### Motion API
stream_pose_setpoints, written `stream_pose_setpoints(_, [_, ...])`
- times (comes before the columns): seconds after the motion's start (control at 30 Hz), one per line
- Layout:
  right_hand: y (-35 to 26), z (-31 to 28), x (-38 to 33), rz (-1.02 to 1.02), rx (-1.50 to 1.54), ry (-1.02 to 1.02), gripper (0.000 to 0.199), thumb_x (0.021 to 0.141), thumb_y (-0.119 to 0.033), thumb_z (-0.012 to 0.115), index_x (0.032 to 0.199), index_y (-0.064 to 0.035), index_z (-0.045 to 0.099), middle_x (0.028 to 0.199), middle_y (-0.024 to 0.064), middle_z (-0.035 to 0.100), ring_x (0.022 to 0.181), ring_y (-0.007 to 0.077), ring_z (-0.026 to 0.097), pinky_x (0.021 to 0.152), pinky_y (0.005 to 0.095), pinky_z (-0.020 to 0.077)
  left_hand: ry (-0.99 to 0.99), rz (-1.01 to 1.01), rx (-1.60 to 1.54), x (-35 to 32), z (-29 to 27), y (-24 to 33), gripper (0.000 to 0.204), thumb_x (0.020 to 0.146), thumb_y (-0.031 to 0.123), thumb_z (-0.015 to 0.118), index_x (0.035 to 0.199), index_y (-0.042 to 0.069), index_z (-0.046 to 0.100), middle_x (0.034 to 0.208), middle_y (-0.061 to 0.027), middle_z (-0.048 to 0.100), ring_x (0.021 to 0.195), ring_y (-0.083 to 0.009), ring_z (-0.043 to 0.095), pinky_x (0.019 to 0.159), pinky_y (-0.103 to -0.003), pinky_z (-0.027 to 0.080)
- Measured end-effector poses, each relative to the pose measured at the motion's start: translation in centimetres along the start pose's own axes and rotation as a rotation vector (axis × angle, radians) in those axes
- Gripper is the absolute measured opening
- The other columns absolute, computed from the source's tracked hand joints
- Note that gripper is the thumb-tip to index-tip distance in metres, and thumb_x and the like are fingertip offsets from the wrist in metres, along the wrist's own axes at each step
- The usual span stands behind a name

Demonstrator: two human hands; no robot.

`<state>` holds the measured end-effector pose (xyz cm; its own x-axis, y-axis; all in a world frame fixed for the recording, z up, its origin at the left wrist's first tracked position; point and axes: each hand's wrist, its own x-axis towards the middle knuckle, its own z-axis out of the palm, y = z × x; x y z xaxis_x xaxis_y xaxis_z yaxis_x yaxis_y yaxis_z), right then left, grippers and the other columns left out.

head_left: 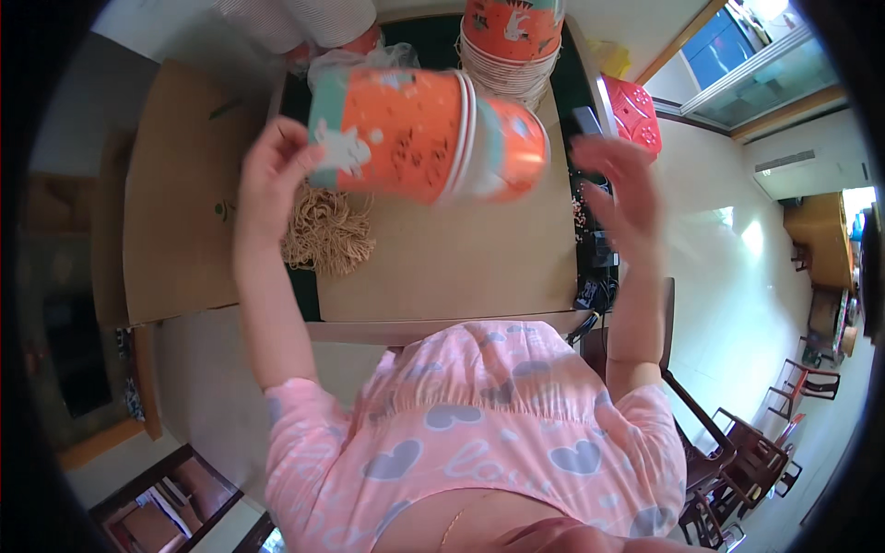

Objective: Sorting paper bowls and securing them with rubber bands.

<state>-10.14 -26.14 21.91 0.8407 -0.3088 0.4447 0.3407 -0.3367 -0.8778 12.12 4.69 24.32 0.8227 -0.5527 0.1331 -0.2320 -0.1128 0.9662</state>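
Our left hand [272,175] grips the nested cups [429,134] at the base end, sideways above the table [442,267]; right hand [622,189] hangs open, empty, beside the rim end. Likely light, thin paper that crushes easily, so we'd hold both ends, not the middle.

Bright daylight from the window [756,64] at upper right glares off the floor [737,240], hands motion-blurred, heavy fisheye vignette around edges.

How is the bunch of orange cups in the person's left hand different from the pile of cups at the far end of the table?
The held cups lie on their side in the air, gripped at one end by the left hand; the far pile stands upright on the table. The held bunch looks like only a few nested cups and is blurred; the far pile shows many stacked rims. Both are orange with white figures.
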Motion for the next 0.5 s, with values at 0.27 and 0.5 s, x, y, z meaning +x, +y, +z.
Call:
stream_pose_setpoints(0.27, [21.9, 3.8, -11.2, 0.373, -0.835, 0.025, 0.057, 0.082, -0.019, 0.068, 0.133, -0.0107, 0.045, 0.134, 0.0255, 0.043, 0.122, 0.0422, 0.043, 0.103, 0.0458, 0.0360, 0.032, -0.285, -0.379, -7.1, 2.5, -8.8, 0.015, 0.086, 0.005, 0.065, 0.088, 0.007, 0.051, 0.084, 0.0032, 0.054, 0.078, -0.0037, 0.049, 0.071, -0.018, 0.039])
stream_pose_setpoints(0.5, [12.7, 4.9, -5.3, 0.275, -0.458, 0.067, 0.035, 0.082, -0.006, 0.065, 0.115, -0.0043, 0.057, 0.119, 0.0159, 0.056, 0.112, 0.0324, 0.053, 0.097, 0.0382, 0.0413, 0.093, -0.373, -0.729, -9.3, 2.6, -13.5, 0.015, 0.087, 0.005, 0.063, 0.095, 0.005, 0.050, 0.091, -0.0019, 0.059, 0.086, -0.0101, 0.055, 0.082, -0.025, 0.043])
